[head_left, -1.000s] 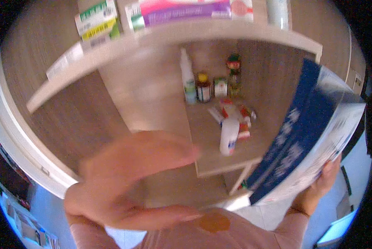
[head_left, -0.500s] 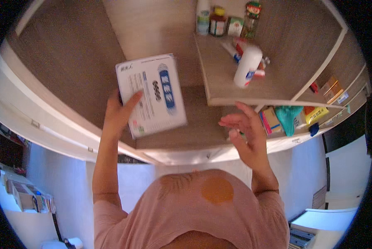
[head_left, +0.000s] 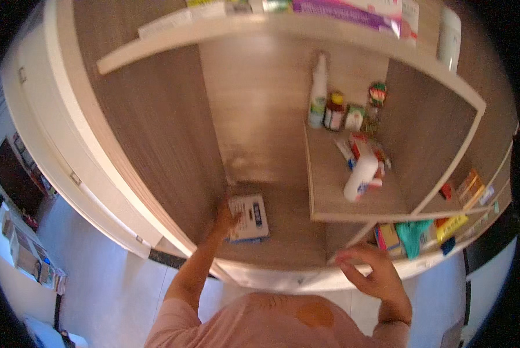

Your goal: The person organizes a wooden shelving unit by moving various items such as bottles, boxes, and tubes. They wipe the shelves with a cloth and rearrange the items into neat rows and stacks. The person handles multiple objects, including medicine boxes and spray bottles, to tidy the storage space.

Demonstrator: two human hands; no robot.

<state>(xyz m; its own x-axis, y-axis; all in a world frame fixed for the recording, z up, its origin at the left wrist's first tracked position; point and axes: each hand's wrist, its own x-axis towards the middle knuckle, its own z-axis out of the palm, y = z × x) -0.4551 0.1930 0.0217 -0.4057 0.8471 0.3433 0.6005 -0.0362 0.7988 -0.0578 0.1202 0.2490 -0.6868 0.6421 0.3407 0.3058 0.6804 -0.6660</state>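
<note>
A flat white box (head_left: 250, 212) with a dark blue label patch is low in the left compartment of the cabinet, close to its left wall. My left hand (head_left: 223, 223) grips its left side, thumb on the top face and the other fingers hidden. A blue edge shows along the bottom of the box; whether it belongs to the box or to a thing beneath, I cannot tell. Just in front of the cabinet's front edge, my right hand (head_left: 377, 274) holds nothing, its thumb and fingers apart and loosely curled. A white bottle (head_left: 362, 177) stands tilted in view on the raised shelf beyond it.
A tall spray bottle (head_left: 318, 95), a brown bottle with yellow cap (head_left: 334, 113) and a small box (head_left: 355, 118) stand at the back. The upper shelf edge (head_left: 271, 26) crosses overhead with boxes on it. A teal cloth (head_left: 412, 236) hangs from the lower right compartment.
My left hand has carried the white box down and deeper into the left compartment. The view has shifted to take in the upper shelf. My right hand stays near the front edge, empty.
</note>
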